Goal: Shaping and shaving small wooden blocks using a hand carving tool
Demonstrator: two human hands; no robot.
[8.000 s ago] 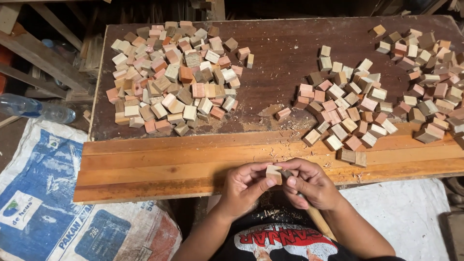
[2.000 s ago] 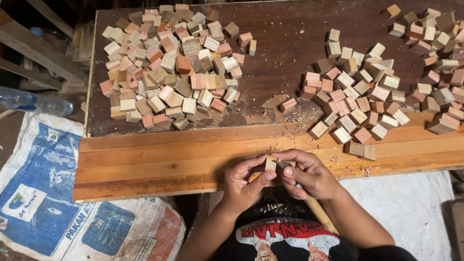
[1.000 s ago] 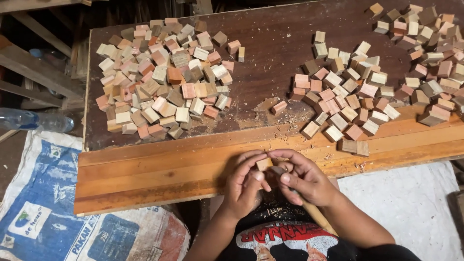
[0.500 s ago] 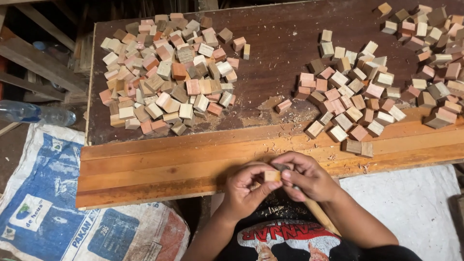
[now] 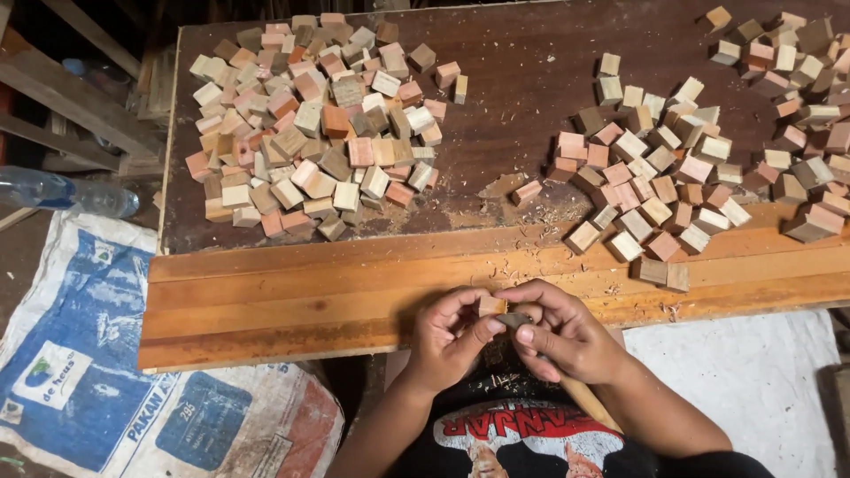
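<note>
My left hand (image 5: 450,341) pinches a small wooden block (image 5: 490,306) just below the front edge of the orange-brown plank (image 5: 301,292). My right hand (image 5: 565,332) grips a tool with a wooden handle (image 5: 584,403), and its dark metal tip (image 5: 512,319) rests against the block. Both hands are close together over my lap. A large pile of small wooden cubes (image 5: 319,124) lies on the dark board (image 5: 509,97) at the left. A second pile of cubes (image 5: 655,190) spreads to the right.
Wood shavings lie scattered on the plank and board near the right pile. A plastic bottle (image 5: 62,190) lies at the left. A printed blue and white sack (image 5: 106,381) covers the floor at lower left. A white sheet (image 5: 753,372) lies at lower right.
Over the last seconds the hands stay at the plank's front edge, making small movements on the block. The view shifts slightly. The piles have not moved.
</note>
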